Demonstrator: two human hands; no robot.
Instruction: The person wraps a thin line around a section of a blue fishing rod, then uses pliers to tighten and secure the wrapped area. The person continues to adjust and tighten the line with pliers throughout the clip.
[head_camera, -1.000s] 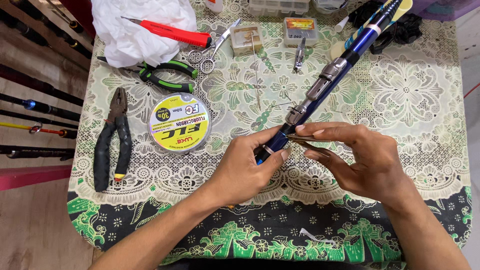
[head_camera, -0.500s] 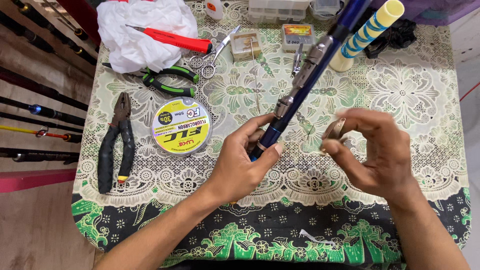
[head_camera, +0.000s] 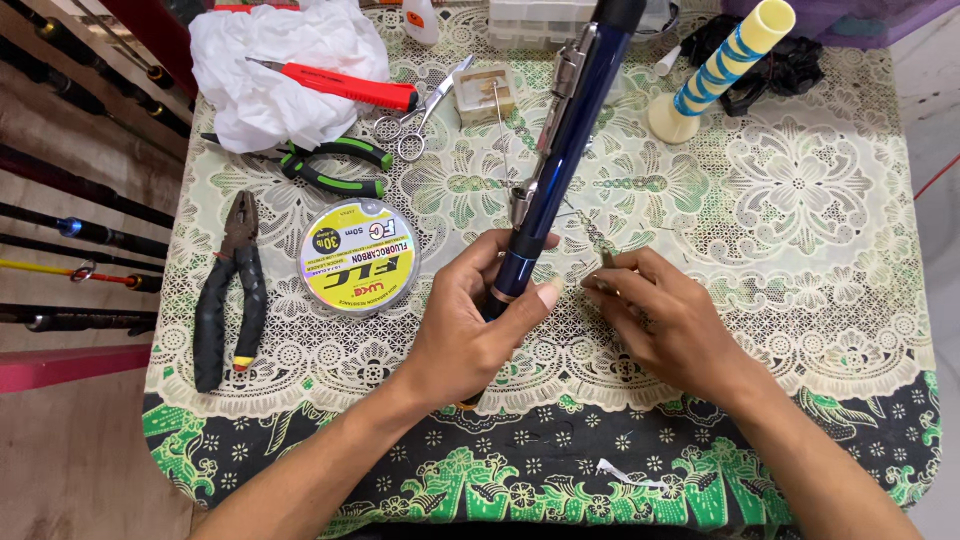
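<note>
The left hand (head_camera: 470, 325) is wrapped tight around a dark blue fishing rod handle (head_camera: 560, 165), which sticks up over the lace tablecloth (head_camera: 800, 250). The right hand (head_camera: 665, 320) pinches a small metal piece (head_camera: 606, 258) just beside it. A yellow spool of fishing line (head_camera: 358, 256) and black pliers (head_camera: 232, 290) lie to the left
</note>
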